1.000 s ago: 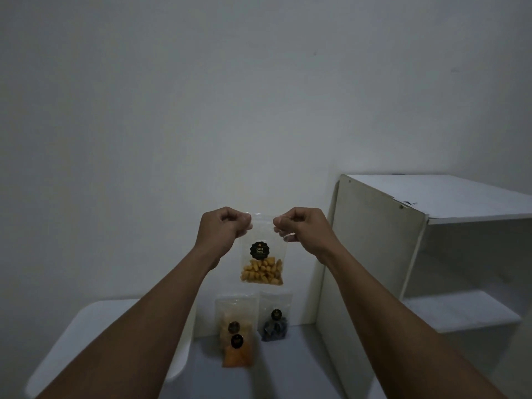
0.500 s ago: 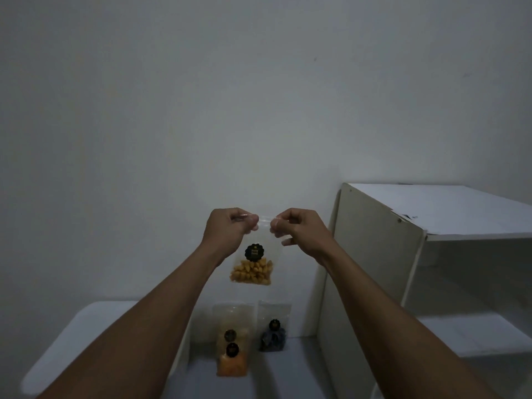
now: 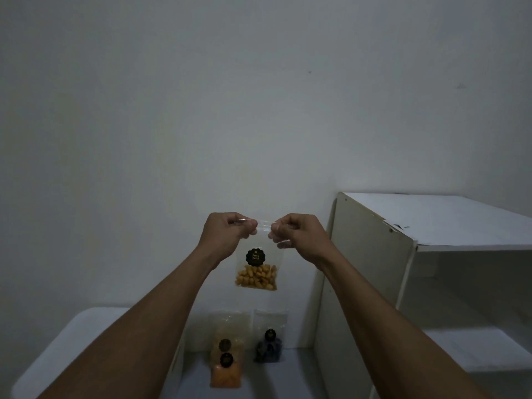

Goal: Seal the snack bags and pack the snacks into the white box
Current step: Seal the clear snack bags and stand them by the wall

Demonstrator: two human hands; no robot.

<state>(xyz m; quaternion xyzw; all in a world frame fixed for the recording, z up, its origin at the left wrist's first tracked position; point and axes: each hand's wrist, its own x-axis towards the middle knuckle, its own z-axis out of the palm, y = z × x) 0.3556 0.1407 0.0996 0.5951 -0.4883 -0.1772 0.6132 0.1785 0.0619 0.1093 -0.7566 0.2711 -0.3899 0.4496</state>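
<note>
Both hands were raised in front of a plain wall (image 3: 201, 110), and between them hung a clear snack bag (image 3: 259, 246). The left hand (image 3: 223, 236) pinched the top edge of the bag at its left corner, with the fingers curled in. The right hand (image 3: 299, 236) pinched the same top edge at the right corner, thumb against fingertips. The two grips were narrow and close to each other, with only a short piece of the edge free between them. The bag hung straight down, in the air, well above the surface. It had a round black label (image 3: 256, 257) in the middle and yellow snacks (image 3: 256, 277) gathered at the bottom.

Below, on a grey surface (image 3: 288, 381), three other bags were near the far wall. An orange bag (image 3: 226, 375) lay nearest, partly over a pale bag (image 3: 229, 326) behind it. A dark bag (image 3: 269, 349) stood just to their right. The white box (image 3: 72, 341) was at the lower left, partly hidden by the left forearm; I could not tell if it was open. A white shelf unit (image 3: 371, 269) stood on the right side.
</note>
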